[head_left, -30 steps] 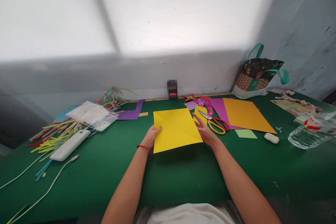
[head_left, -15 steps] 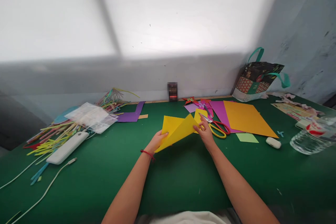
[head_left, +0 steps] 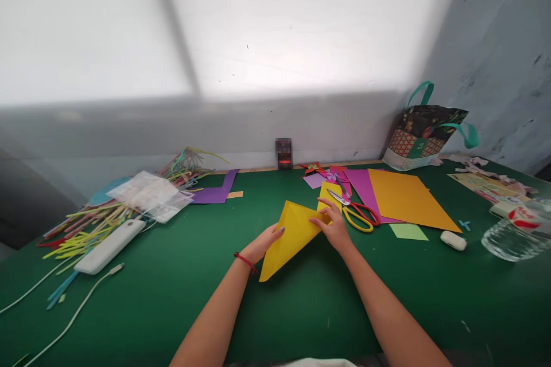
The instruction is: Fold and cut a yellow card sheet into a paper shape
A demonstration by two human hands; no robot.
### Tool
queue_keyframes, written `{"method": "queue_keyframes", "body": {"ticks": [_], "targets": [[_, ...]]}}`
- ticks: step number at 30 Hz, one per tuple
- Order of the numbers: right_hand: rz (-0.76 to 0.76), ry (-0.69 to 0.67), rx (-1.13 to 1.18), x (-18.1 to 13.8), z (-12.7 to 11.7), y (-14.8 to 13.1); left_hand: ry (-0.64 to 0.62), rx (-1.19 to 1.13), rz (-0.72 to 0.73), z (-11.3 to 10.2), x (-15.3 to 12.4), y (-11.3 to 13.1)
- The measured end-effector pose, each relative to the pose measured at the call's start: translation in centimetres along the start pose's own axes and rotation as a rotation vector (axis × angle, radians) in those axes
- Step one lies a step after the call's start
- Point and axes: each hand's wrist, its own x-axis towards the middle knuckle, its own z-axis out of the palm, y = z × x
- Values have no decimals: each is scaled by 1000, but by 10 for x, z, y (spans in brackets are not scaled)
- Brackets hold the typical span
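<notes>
A yellow sheet of paper point(head_left: 295, 232), folded over into a triangle, lies on the green table point(head_left: 172, 275) in front of me. My left hand point(head_left: 264, 243) rests on its left side with fingers stretched flat, a red string round the wrist. My right hand point(head_left: 332, 225) presses its fingers on the right corner of the fold. Just beyond my right hand lie scissors point(head_left: 355, 212) with red and yellow handles and a small yellow piece of paper point(head_left: 329, 195).
Orange point(head_left: 408, 198) and magenta sheets point(head_left: 364, 183) lie to the right, with a light green scrap point(head_left: 408, 231), a white eraser-like thing point(head_left: 453, 239), a plastic bottle point(head_left: 514, 229) and a patterned bag point(head_left: 424, 129). At the left lie coloured straws point(head_left: 86, 226), a clear plastic bag point(head_left: 148, 192), a white power bank point(head_left: 109, 245) with cables and purple paper point(head_left: 217, 190).
The yellow sheet was flat a second ago; both hands lifted one corner across and folded it into a triangle that now lies on the table.
</notes>
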Motion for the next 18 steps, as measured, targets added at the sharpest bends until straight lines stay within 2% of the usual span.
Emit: {"method": "queue_keyframes", "body": {"ticks": [3, 7, 11, 18], "targets": [[6, 5, -8, -1, 1, 1, 9, 62, -14, 2, 0, -1], [38, 41, -22, -1, 4, 3, 110, 36, -20, 3, 2, -1], [8, 49, -37, -2, 5, 3, 174, 18, -35, 4, 3, -2], [9, 30, -65, -3, 3, -4, 156, 11, -46, 5, 2, -2]]}}
